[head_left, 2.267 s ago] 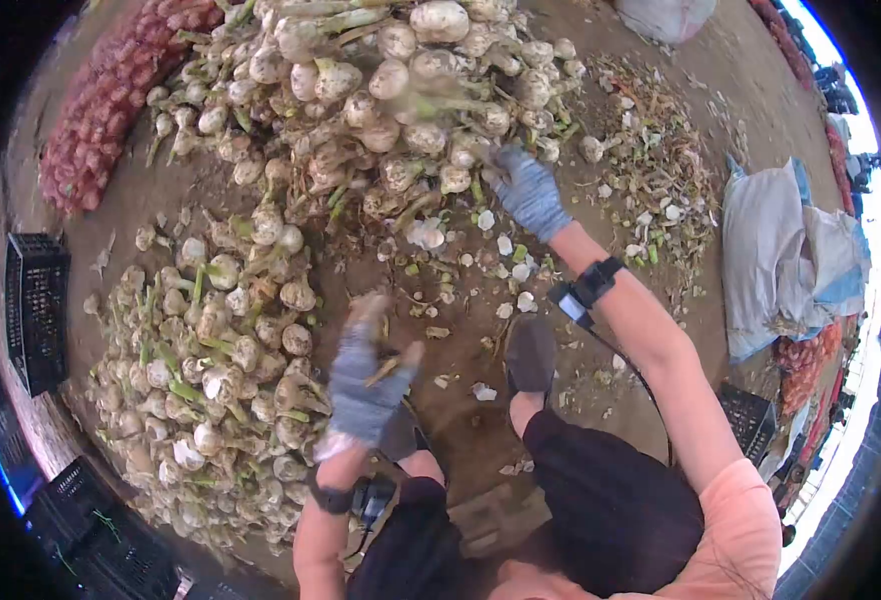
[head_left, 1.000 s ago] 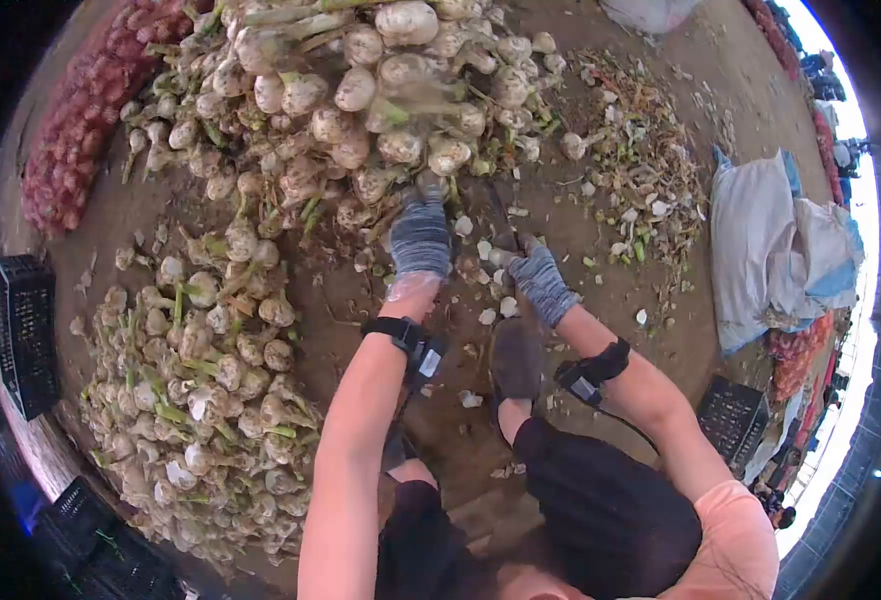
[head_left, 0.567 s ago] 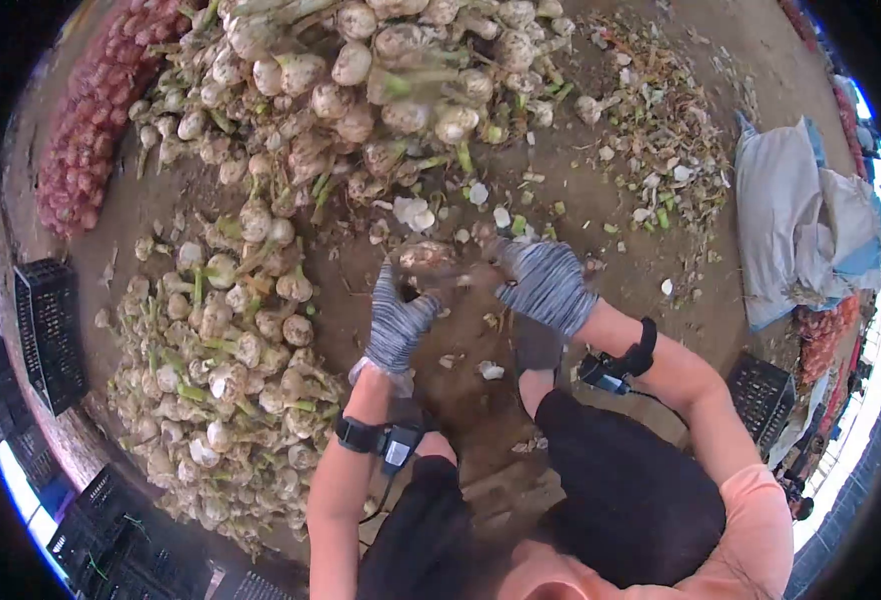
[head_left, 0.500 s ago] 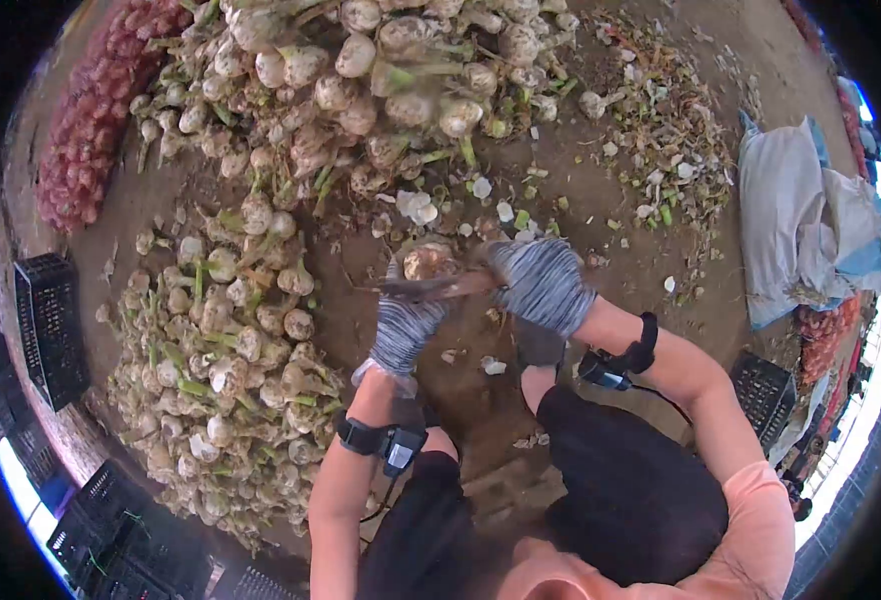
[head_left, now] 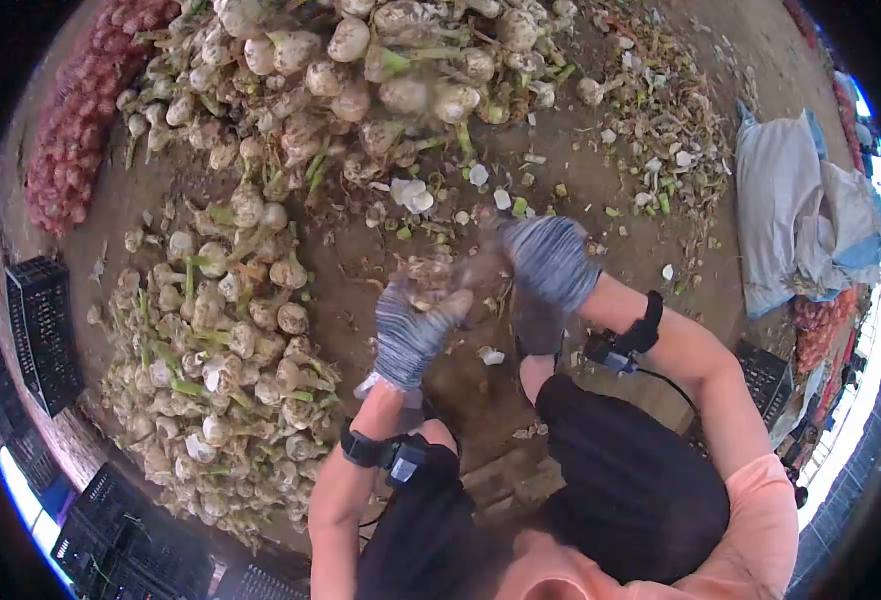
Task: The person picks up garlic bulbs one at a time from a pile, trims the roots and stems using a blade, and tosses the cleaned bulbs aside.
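Note:
My left hand (head_left: 413,328), in a grey knit glove, is closed around a garlic bulb (head_left: 427,272) with the root side facing up. My right hand (head_left: 551,264), gloved alike, is closed on a knife (head_left: 483,268). The brownish blade is smeared by motion and lies close to the right side of the bulb. Its handle is hidden in my fist. White peel scraps (head_left: 413,195) and cut green stem bits lie on the ground just beyond my hands.
A large heap of untrimmed garlic (head_left: 361,80) lies ahead, and a second garlic pile (head_left: 221,360) sits to my left. Trimmings (head_left: 676,150) are strewn at front right. Red mesh sacks (head_left: 91,110), a black crate (head_left: 43,330) and white woven sacks (head_left: 786,210) stand around.
The blade has moved from lying across the bulb to its right side, blurred. My left hand has turned slightly, its thumb now pointing right. My right hand has shifted little.

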Demonstrator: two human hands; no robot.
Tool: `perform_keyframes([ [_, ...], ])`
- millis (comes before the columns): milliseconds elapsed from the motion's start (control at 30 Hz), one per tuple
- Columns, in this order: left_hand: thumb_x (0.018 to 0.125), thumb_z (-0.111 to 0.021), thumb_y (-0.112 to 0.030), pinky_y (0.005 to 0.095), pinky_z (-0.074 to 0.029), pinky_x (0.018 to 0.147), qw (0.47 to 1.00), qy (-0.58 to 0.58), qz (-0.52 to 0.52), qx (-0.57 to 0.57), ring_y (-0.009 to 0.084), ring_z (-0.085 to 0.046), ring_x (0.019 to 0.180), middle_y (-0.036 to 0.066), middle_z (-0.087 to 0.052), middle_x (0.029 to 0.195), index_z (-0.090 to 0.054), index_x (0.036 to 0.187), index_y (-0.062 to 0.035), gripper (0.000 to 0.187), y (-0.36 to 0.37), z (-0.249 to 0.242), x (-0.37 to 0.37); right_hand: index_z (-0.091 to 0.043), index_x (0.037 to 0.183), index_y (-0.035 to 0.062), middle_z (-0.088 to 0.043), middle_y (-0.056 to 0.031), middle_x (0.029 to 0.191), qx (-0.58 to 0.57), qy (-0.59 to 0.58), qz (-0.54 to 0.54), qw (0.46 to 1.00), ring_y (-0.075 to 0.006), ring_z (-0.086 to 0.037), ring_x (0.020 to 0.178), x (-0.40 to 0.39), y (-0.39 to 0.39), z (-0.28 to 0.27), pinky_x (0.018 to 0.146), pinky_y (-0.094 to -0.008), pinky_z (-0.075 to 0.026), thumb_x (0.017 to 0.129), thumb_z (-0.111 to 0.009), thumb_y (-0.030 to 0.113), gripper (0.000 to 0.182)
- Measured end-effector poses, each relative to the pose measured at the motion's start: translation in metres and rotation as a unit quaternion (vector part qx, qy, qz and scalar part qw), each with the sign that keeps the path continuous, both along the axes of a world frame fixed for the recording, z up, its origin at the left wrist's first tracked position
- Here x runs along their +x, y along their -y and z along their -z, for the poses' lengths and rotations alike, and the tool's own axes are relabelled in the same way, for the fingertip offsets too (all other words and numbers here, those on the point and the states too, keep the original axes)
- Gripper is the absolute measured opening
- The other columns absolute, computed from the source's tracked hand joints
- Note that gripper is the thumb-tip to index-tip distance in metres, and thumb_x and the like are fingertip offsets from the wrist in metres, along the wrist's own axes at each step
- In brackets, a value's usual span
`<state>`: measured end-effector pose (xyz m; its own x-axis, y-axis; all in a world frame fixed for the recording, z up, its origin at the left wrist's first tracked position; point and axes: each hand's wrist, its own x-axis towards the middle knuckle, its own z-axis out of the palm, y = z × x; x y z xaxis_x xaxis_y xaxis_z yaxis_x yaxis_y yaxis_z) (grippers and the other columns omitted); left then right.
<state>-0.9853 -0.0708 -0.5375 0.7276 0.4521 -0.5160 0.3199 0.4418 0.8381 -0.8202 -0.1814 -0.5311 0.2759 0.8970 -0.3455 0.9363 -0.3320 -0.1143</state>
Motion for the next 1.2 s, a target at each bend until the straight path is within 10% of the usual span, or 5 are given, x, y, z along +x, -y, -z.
perform_keyframes([
  [67, 0.068, -0.074, -0.011, 0.0273, -0.048, 0.072, 0.998, 0.056, -0.02, 0.001, 0.0129, -0.058, 0.081, 0.005, -0.061, 0.09, -0.051, 0.104, -0.0024, 0.043, 0.001, 0.006, -0.014, -0.059, 0.079, 0.0057, -0.059, -0.0152, 0.064, -0.014, -0.048, 0.212, 0.976, -0.0315, -0.06, 0.061, 0.052, 0.036, 0.067, 0.055, -0.0405, -0.047, 0.076, -0.055, 0.025, 0.02],
  [433, 0.072, -0.067, -0.012, 0.0222, -0.043, 0.058, 0.991, 0.052, -0.078, -0.1, 0.0081, -0.052, 0.064, 0.001, -0.054, 0.071, -0.055, 0.075, -0.0061, 0.013, -0.01, 0.034, -0.01, -0.06, 0.087, 0.0016, -0.06, -0.0199, 0.073, 0.152, -0.372, 0.237, 0.884, -0.032, -0.06, 0.068, -0.017, 0.013, 0.051, 0.064, -0.0393, -0.047, 0.077, -0.056, 0.039, 0.039],
  [633, 0.079, -0.048, -0.02, 0.0271, -0.034, 0.051, 0.727, 0.385, -0.138, -0.551, 0.0137, -0.046, 0.055, -0.002, -0.038, 0.059, -0.048, 0.064, -0.0126, 0.017, -0.017, 0.022, 0.006, -0.06, 0.091, 0.0002, -0.062, -0.0187, 0.078, 0.004, -0.283, 0.224, 0.933, -0.0337, -0.06, 0.077, 0.009, 0.06, 0.153, 0.069, -0.0392, -0.046, 0.077, -0.056, 0.044, 0.046],
  [1000, 0.084, -0.052, -0.032, 0.0221, -0.039, 0.056, 0.664, 0.359, -0.214, -0.619, 0.0077, -0.038, 0.053, -0.006, -0.043, 0.06, -0.046, 0.065, -0.0156, 0.025, -0.032, 0.039, -0.027, -0.058, 0.097, -0.0047, -0.064, -0.0148, 0.086, 0.142, -0.541, 0.283, 0.779, -0.0188, -0.06, 0.08, -0.025, -0.039, 0.027, 0.073, -0.0317, -0.047, 0.076, -0.063, 0.041, 0.051],
  [1200, 0.085, -0.051, -0.03, 0.0189, -0.039, 0.049, 0.588, 0.393, -0.204, -0.677, 0.0061, -0.04, 0.051, -0.007, -0.042, 0.053, -0.046, 0.068, -0.0156, 0.023, -0.027, 0.009, 0.001, -0.057, 0.097, -0.0038, -0.064, -0.0139, 0.086, 0.106, -0.453, 0.233, 0.854, -0.0188, -0.059, 0.077, -0.036, -0.001, 0.087, 0.071, -0.0315, -0.047, 0.078, -0.063, 0.034, 0.042],
])
